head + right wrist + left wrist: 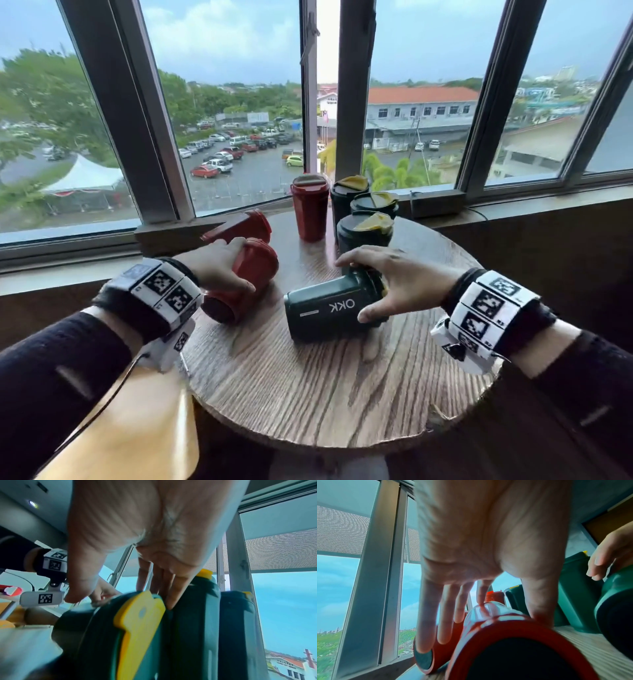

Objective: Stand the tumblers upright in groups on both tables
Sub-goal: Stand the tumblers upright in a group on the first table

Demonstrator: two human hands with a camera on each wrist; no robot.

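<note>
My left hand (219, 265) grips a lying red tumbler (246, 279) near the table's (325, 387) left edge, my right hand (394, 284) a lying green tumbler (329, 308) mid-table.

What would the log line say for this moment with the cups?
left hand grips lying red tumbler | right hand grips lying green tumbler | standing: one red, three green

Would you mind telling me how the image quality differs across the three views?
Head view: sharp, window frames bowed by the wide lens. Left wrist view: left hand soft, red tumbler shows glare streaks. Right wrist view: green tumbler motion-blurred, colours tinted teal.
</note>
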